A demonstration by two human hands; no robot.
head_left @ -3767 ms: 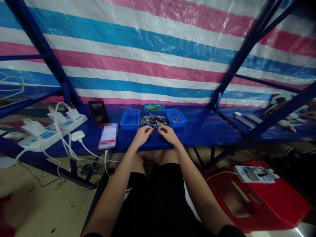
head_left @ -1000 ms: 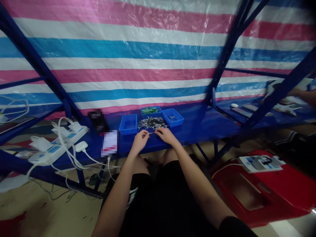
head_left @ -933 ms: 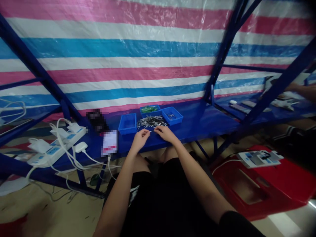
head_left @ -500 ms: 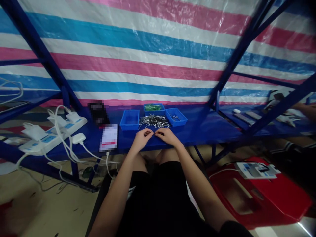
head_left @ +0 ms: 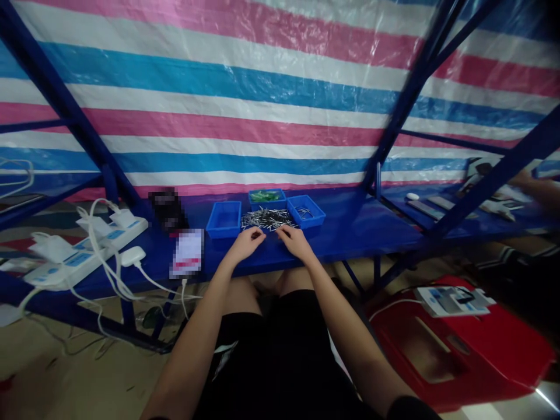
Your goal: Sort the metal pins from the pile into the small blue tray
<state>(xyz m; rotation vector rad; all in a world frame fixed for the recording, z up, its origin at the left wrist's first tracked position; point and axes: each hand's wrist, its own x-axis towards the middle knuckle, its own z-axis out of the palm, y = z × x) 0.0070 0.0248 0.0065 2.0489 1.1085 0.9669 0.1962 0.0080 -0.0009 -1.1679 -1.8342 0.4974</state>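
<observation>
Silvery rods (head_left: pixel 265 219) lie heaped on the counter (head_left: pixel 350 224) just beyond your left hand (head_left: pixel 245 242) and right hand (head_left: pixel 296 238); whether your curled fingers (head_left: pixel 285 232) pinch any, I cannot tell.

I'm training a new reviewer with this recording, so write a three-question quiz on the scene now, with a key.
1. How many blue bins stand around the metal pile?
2. True or false: the right hand is nearer the red stool than the left hand is.
3. Which bin holds the green items: A) left, B) back, C) right?
Key: 1. Three. 2. True. 3. B.
</observation>
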